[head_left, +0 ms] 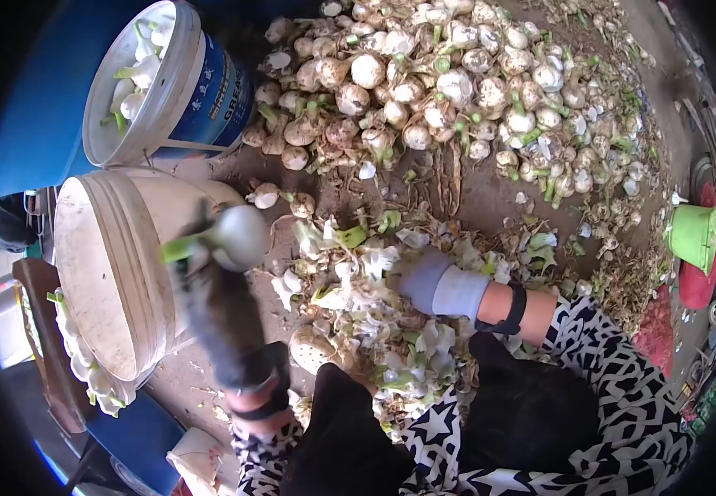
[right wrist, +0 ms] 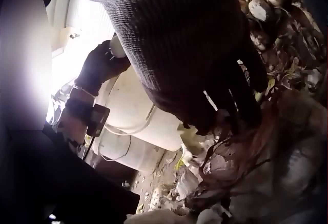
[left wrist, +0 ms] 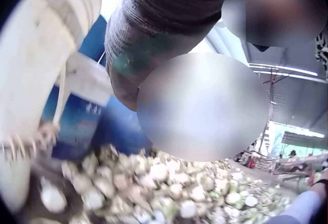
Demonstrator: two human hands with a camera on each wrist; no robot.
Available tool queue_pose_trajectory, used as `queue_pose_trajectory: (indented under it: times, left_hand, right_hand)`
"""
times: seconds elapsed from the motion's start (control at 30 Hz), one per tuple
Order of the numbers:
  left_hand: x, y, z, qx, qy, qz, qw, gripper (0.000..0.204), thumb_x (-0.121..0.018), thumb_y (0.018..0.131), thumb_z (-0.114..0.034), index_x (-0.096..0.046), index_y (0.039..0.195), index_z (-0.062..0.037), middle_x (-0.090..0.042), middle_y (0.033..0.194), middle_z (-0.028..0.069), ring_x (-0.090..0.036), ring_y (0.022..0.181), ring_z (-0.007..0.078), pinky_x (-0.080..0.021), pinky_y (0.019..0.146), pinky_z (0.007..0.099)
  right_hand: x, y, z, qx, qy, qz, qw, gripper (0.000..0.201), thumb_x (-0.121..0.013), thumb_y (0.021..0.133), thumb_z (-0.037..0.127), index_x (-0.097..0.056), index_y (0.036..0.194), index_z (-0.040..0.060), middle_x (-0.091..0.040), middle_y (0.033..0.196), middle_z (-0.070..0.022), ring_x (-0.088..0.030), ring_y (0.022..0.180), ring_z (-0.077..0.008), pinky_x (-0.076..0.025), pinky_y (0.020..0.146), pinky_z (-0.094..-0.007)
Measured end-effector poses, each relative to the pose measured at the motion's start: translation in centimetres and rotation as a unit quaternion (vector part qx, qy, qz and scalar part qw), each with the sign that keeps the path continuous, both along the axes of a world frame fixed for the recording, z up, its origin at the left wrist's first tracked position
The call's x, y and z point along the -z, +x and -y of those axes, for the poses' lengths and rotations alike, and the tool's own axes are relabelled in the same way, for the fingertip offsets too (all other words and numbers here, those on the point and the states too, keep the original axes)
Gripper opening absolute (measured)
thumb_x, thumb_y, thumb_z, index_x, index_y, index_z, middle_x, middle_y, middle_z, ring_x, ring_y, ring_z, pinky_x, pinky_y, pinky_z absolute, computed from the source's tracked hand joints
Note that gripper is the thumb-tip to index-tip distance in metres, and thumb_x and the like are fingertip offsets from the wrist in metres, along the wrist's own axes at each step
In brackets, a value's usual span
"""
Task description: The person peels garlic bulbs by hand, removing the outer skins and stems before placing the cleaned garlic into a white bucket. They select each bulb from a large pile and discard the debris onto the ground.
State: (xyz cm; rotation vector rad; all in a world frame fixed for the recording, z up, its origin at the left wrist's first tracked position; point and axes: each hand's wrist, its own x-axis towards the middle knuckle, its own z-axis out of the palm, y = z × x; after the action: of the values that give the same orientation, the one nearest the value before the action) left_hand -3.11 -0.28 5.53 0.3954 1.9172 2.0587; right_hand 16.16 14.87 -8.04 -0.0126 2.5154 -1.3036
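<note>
My left hand, in a dark grey glove, holds a peeled white garlic bulb with a short green stem. It is raised beside the white bucket, and motion blurs it. In the left wrist view the gloved hand fills the top, and a blurred patch covers what is below it. My right hand, in a pale grey glove, reaches down onto a heap of garlic peelings. The right wrist view shows its fingers pointing down and slightly spread at the papery skins.
Unpeeled garlic bulbs form a large pile ahead. A blue-labelled bucket at the far left contains peeled bulbs. More peeled bulbs line the left side past the white bucket. A green basin stands at the right.
</note>
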Motion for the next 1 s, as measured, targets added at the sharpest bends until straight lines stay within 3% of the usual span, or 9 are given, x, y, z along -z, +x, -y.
queue_pose_trajectory:
  times: [0.13, 0.27, 0.33, 0.4, 0.53, 0.6, 0.77, 0.9, 1.0]
  left_hand:
    - [-8.6, -4.2, 4.0, -0.1, -0.129, -0.535, 0.829, 0.038, -0.045, 0.1, -0.024, -0.052, 0.125, 0.0029, -0.057, 0.125, 0.0193, -0.054, 0.119, 0.0325, -0.046, 0.1, 0.0484]
    - [-11.4, -6.3, 6.6, -0.293, -0.436, -0.526, 0.669, 0.054, -0.07, 0.086, -0.02, -0.048, 0.131, 0.0008, -0.055, 0.13, 0.0182, -0.055, 0.118, 0.0304, -0.041, 0.104, 0.0423]
    - [-9.9, -4.1, 3.8, -0.201, -0.396, -0.64, 0.627, 0.056, -0.068, 0.087, -0.015, -0.044, 0.136, -0.0018, -0.052, 0.134, 0.0163, -0.051, 0.123, 0.0296, -0.039, 0.106, 0.0413]
    - [-5.0, 0.8, -0.5, -0.094, -0.214, -0.443, 0.865, 0.057, -0.068, 0.087, -0.013, -0.043, 0.137, -0.0027, -0.05, 0.137, 0.0155, -0.044, 0.129, 0.0283, -0.036, 0.108, 0.0408]
    - [3.2, 2.4, -3.2, 0.177, -0.206, -0.334, 0.902, 0.056, -0.072, 0.082, -0.018, -0.05, 0.131, -0.0023, -0.047, 0.135, 0.0198, -0.047, 0.125, 0.0333, -0.037, 0.106, 0.0409]
    - [6.9, 3.1, -3.4, 0.232, -0.19, -0.252, 0.92, 0.073, -0.075, 0.081, -0.023, -0.037, 0.141, -0.0049, -0.041, 0.142, 0.0148, -0.046, 0.126, 0.0263, -0.041, 0.103, 0.0397]
    - [14.7, 3.6, -2.7, 0.264, -0.19, -0.066, 0.943, 0.066, -0.07, 0.086, -0.018, -0.037, 0.14, -0.003, -0.05, 0.133, 0.013, -0.053, 0.116, 0.0225, -0.046, 0.097, 0.034]
    - [14.5, 4.2, -1.3, 0.253, -0.15, 0.042, 0.955, 0.058, -0.064, 0.091, -0.019, -0.039, 0.14, -0.0022, -0.052, 0.13, 0.0127, -0.054, 0.114, 0.0213, -0.045, 0.098, 0.0337]
    - [11.4, 5.7, -2.5, 0.242, -0.145, -0.199, 0.939, 0.054, -0.06, 0.092, -0.019, -0.04, 0.139, -0.0026, -0.053, 0.129, 0.0147, -0.054, 0.115, 0.024, -0.043, 0.1, 0.0368]
  right_hand:
    - [-0.6, -1.0, -3.6, 0.049, 0.182, 0.032, 0.982, 0.019, -0.057, 0.084, 0.029, -0.067, 0.078, 0.0145, -0.063, 0.079, -0.0096, -0.063, 0.071, -0.0329, -0.05, 0.062, -0.0432]
    - [-1.3, -5.3, -7.4, 0.256, 0.225, 0.109, 0.934, 0.038, -0.054, 0.092, 0.034, -0.05, 0.12, 0.008, -0.066, 0.096, -0.012, -0.067, 0.08, -0.0322, -0.053, 0.072, -0.0448]
    - [-0.7, -7.9, -8.8, 0.271, 0.237, 0.131, 0.924, 0.039, -0.055, 0.092, 0.037, -0.052, 0.116, 0.0064, -0.067, 0.094, -0.0138, -0.067, 0.08, -0.0334, -0.053, 0.071, -0.0457]
    - [2.1, -9.7, -9.4, 0.287, 0.256, 0.118, 0.915, 0.041, -0.056, 0.091, 0.039, -0.056, 0.112, 0.0038, -0.067, 0.089, -0.0163, -0.067, 0.079, -0.0348, -0.052, 0.072, -0.0463]
    - [1.9, -8.6, -9.9, 0.315, 0.186, 0.064, 0.928, 0.04, -0.053, 0.094, 0.037, -0.059, 0.11, 0.0012, -0.068, 0.089, -0.0196, -0.068, 0.087, -0.0268, -0.053, 0.075, -0.0414]
    - [1.8, -6.6, -8.9, 0.401, -0.092, -0.054, 0.91, 0.031, -0.06, 0.09, 0.028, -0.063, 0.108, 0.0032, -0.068, 0.091, -0.0194, -0.068, 0.088, -0.0295, -0.052, 0.076, -0.038]
    - [4.4, -3.9, -8.5, 0.315, 0.139, -0.227, 0.911, 0.024, -0.056, 0.092, 0.015, -0.062, 0.111, 0.0016, -0.07, 0.086, -0.0145, -0.068, 0.071, -0.0182, -0.053, 0.064, -0.03]
    - [-0.5, -0.7, -10.7, 0.265, -0.381, 0.169, 0.87, 0.017, -0.057, 0.088, 0.012, -0.061, 0.098, -0.0006, -0.07, 0.086, -0.0119, -0.067, 0.075, -0.0188, -0.053, 0.071, -0.0309]
    - [-2.4, -0.1, -7.3, 0.186, -0.178, 0.05, 0.965, 0.018, -0.057, 0.088, 0.013, -0.06, 0.098, -0.0018, -0.069, 0.079, -0.0113, -0.067, 0.067, -0.0195, -0.054, 0.066, -0.0317]
